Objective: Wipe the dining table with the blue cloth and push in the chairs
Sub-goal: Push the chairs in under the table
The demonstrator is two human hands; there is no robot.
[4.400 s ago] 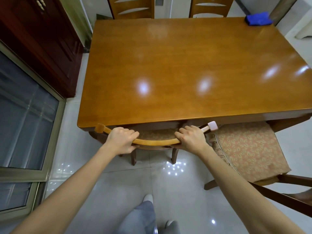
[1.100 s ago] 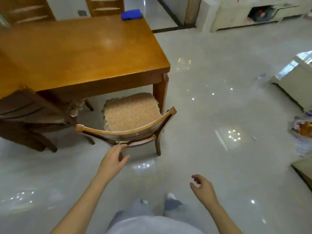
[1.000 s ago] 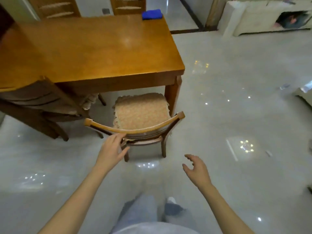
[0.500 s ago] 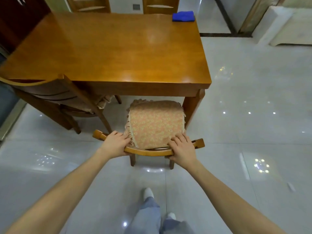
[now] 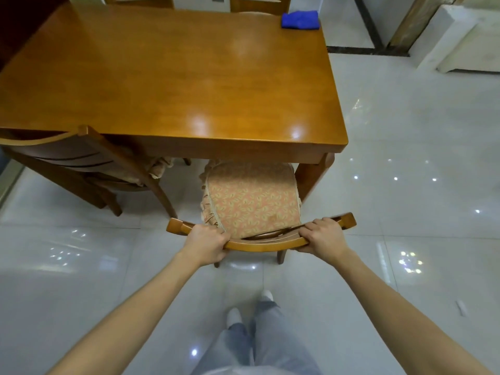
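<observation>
Chair [image 5: 254,204], lower centre: left hand [image 5: 207,246] and right hand [image 5: 322,239] both grip its top rail. Risk: skewed push drives seat into table leg [image 5: 311,177].

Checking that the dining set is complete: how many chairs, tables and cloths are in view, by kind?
Chairs: 4 (near chair, left chair, far-left chair, far-right chair)
Tables: 1 (dining table)
Cloths: 1 (blue cloth)
Total: 6
</observation>
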